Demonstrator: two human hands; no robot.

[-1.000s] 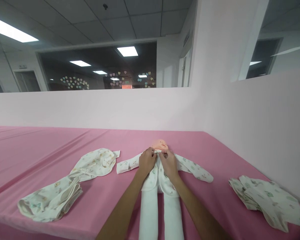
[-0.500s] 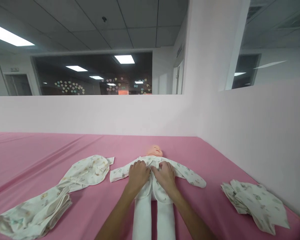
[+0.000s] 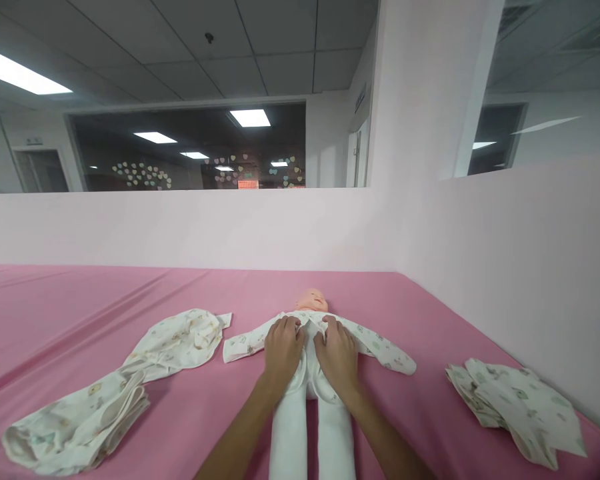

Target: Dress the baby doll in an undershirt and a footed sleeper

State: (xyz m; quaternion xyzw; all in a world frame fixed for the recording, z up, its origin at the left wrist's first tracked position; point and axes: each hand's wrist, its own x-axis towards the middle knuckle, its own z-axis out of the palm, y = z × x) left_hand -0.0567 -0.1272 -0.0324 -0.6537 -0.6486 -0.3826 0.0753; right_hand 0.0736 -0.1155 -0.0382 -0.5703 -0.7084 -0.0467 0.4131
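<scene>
The doll [image 3: 307, 353] lies face up on the pink table [image 3: 410, 313], head toward the wall, white legs toward the person. The left hand [image 3: 282, 349] rests palm down on the doll's chest, fingers spread flat on the printed shirt [image 3: 375, 345], gripping nothing. The right hand [image 3: 338, 353] lies likewise just beside it, across the shirt's front opening, flat and holding nothing. The doll's torso is directly under both hands; its head [image 3: 311, 300] shows just beyond the fingertips. Left of the doll lies a loose garment [image 3: 110, 393]; well right of the doll, a folded pile [image 3: 517, 410].
</scene>
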